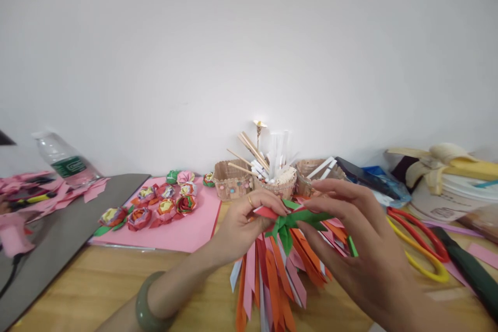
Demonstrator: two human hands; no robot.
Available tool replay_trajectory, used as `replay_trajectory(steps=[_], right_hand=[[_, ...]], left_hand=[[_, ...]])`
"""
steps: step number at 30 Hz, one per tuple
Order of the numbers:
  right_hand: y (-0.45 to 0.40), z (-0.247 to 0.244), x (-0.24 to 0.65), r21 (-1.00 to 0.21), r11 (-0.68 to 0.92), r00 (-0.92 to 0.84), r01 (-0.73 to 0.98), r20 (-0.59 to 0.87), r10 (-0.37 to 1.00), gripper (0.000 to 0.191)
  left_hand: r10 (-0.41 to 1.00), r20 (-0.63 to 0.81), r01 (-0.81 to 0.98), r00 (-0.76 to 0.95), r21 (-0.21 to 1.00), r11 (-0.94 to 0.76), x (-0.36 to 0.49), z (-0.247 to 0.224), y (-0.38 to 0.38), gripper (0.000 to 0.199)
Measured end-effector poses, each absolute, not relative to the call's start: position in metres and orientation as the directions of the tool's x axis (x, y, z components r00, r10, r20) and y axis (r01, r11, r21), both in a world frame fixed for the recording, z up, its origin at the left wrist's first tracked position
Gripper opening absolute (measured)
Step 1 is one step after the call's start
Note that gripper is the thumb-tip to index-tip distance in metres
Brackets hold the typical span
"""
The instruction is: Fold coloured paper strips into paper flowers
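Observation:
Between my hands is a folded paper flower [285,228], with pointed green paper leaves and some red paper. My left hand [243,228] pinches its red end between thumb and fingers. From the right, my right hand [358,233] has its thumb and fingers curved around the green leaves; the exact contact at the fingertips is hard to make out. Under both hands lies a spread of folded paper strips [278,280] in orange, pink, red and white, partly hidden by the hands.
Several finished paper flowers [166,208] rest on a pink sheet [204,223] at left. Small woven baskets [233,179] with sticks stand by the wall. Right are scissors [426,233], a banana peel [438,166] and a white tub [436,199]; far left, a bottle [66,161] and pink glue gun [13,233].

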State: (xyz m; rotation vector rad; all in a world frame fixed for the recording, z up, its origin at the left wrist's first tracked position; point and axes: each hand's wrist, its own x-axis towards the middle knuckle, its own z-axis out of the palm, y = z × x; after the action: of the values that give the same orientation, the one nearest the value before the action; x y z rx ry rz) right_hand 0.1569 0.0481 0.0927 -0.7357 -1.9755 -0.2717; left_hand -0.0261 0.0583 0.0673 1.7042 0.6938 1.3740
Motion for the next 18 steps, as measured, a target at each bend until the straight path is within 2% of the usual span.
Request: replay_trajectory(steps=[3,6,11,14,18], right_hand=[[0.0467,0.0958,0.1569,-0.126,0.818,-0.419,0.561,0.809,0.412,0.019],[0.0491,0.0965,0.1578,-0.165,0.836,-0.536,0.523,0.699,0.474,0.021],[0.0511,0.0955,0.1582,-0.377,0.781,-0.571,0.498,0.536,0.622,0.019],[0.0494,0.0952,0.1575,-0.44,0.743,-0.533,0.504,0.519,0.669,0.015],[0.0487,0.0953,0.1573,-0.456,0.753,-0.524,0.474,0.542,0.657,0.013]], left_hand=[[0.81,0.534,-0.013,0.242,0.837,-0.548,-0.0256,0.0692,0.0559,0.016],[0.844,0.481,-0.025,0.236,0.871,-0.49,-0.0235,0.069,0.055,0.013],[0.907,0.405,-0.128,0.119,0.912,-0.39,-0.0194,0.0686,0.0582,0.02],[0.927,0.365,-0.1,0.083,0.929,-0.356,-0.0187,0.0703,0.0597,0.02],[0.919,0.374,-0.07,0.125,0.927,-0.368,-0.0219,0.0718,0.0588,0.012]])
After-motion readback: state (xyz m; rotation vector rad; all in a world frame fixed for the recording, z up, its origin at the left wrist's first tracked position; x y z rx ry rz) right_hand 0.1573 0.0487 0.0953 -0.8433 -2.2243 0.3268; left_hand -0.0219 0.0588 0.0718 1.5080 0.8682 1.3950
